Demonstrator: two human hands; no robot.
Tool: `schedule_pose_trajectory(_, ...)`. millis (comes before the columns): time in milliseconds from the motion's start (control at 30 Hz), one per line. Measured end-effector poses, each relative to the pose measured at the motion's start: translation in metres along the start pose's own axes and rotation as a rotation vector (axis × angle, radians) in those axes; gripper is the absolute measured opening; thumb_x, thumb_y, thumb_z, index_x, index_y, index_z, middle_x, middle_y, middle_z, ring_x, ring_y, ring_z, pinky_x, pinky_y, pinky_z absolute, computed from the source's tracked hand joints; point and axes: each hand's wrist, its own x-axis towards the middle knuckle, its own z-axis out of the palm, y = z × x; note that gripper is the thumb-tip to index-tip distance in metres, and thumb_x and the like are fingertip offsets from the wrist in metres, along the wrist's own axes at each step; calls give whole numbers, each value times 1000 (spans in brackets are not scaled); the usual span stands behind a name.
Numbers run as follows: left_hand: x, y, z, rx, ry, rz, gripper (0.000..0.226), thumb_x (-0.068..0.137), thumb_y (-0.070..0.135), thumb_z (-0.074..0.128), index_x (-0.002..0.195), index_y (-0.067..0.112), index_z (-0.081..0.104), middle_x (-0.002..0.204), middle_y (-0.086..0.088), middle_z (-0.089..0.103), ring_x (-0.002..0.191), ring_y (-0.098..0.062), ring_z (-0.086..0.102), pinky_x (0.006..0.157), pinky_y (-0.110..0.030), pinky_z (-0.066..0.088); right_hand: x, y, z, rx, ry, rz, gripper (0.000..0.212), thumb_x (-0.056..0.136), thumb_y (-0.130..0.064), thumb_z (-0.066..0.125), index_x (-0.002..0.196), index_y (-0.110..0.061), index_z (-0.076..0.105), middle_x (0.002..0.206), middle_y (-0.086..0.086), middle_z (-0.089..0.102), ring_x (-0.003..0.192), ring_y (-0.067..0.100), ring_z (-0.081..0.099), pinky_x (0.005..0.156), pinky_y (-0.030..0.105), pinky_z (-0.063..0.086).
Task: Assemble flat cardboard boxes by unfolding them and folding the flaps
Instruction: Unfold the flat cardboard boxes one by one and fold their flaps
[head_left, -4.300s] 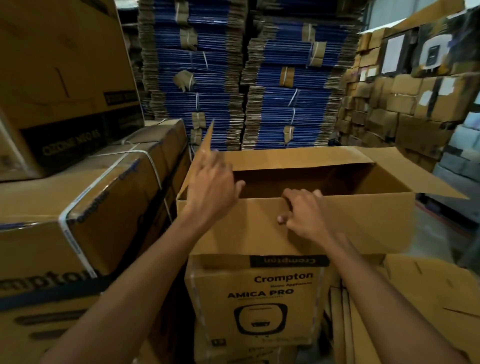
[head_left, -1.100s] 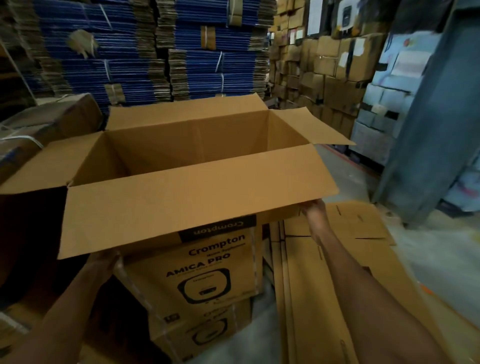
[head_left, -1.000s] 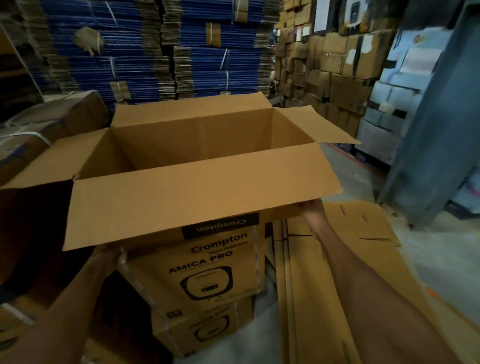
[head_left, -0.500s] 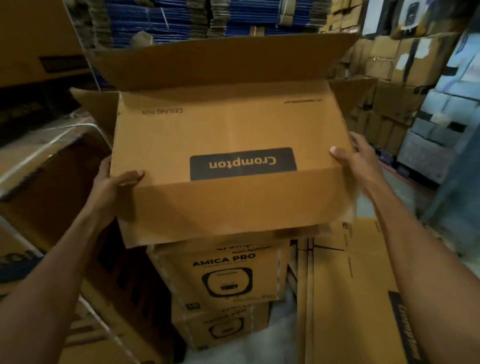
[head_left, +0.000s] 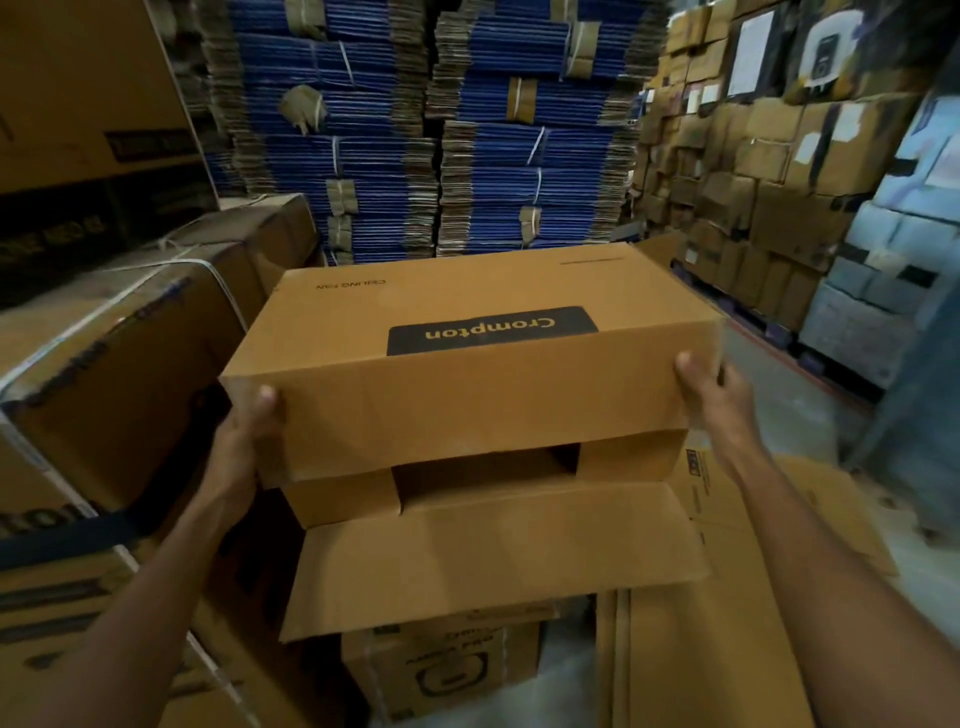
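Since half a second earlier, the cardboard box (head_left: 467, 395) has dropped lower and tipped over, so that the panel with the black label (head_left: 491, 330) now faces upward rather than toward the camera. The box is held in the air between both hands. The left hand (head_left: 244, 441) grips its near left corner, thumb on the near face, remaining fingers hidden behind the end. The right hand (head_left: 719, 400) grips the near right corner, thumb at the top edge, fingers curled round the end. At the near open end, one long flap hangs down, two short flaps are turned inward, and the lower flap (head_left: 493, 561) projects toward the person, over the printed carton (head_left: 441, 670) below. Whether the box touches that carton cannot be determined. Flat cardboard sheets (head_left: 701, 649) lie to the right.
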Motion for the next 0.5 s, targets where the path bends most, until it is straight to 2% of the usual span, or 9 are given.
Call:
schedule_pose_trajectory(67, -9, -30, -1, 52, -16, -92, 95, 69, 75, 69, 147, 27, 47, 135, 4, 61, 124, -21, 58, 103, -50, 48, -16, 35, 0, -49, -57, 78, 104, 62, -82, 72, 145, -23, 50, 134, -1, 63, 123, 24, 59, 102, 45, 48)
schedule_pose_trajectory(133, -15, -50, 3, 77, -12, -174, 111, 62, 82, 74, 152, 26, 43, 142, 0, 58, 131, -26, 55, 111, -55, 42, -28, 58, 5, -77, -117, 144, 104, 71, -80, 68, 155, -28, 35, 150, -2, 50, 138, 26, 47, 113, 50, 39)
schedule_pose_trajectory(233, -12, -40, 14, 153, 106, -196, 96, 75, 75, 69, 151, 21, 47, 144, -8, 57, 131, -32, 54, 112, -54, 41, -28, 55, 15, -112, -64, 154, 102, 78, -78, 64, 159, -35, 21, 160, -2, 38, 144, 29, 39, 117, 55, 33)
schedule_pose_trajectory(333, 0, 0, 20, 288, 194, -123, 87, 77, 75, 68, 143, 18, 57, 138, -10, 61, 128, -33, 55, 110, -52, 43, -13, 15, 22, -190, 26, 85, 87, 85, -67, 67, 156, -31, 30, 154, 3, 46, 139, 33, 45, 112, 50, 40)
schedule_pose_trajectory(400, 8, 31, 23, 385, 197, -38, 79, 82, 67, 70, 141, 16, 58, 134, -8, 62, 123, -30, 56, 103, -43, 45, 0, -15, 23, -222, 47, 15, 73, 88, -53, 71, 150, -30, 39, 144, 4, 55, 130, 32, 53, 101, 42, 45)
schedule_pose_trajectory(467, 21, 62, 23, 525, 207, 41, 75, 87, 59, 69, 145, 15, 53, 137, -10, 60, 124, -31, 56, 98, -39, 43, 12, -49, 25, -275, 55, -43, 64, 91, -39, 72, 146, -29, 41, 139, 4, 58, 126, 31, 55, 93, 37, 43)
schedule_pose_trajectory(500, 28, 79, 23, 584, 205, 69, 79, 87, 57, 70, 150, 16, 46, 143, -13, 57, 127, -34, 54, 101, -41, 43, 19, -65, 27, -311, 48, -70, 64, 91, -33, 71, 147, -29, 41, 139, 5, 57, 126, 31, 54, 92, 36, 42)
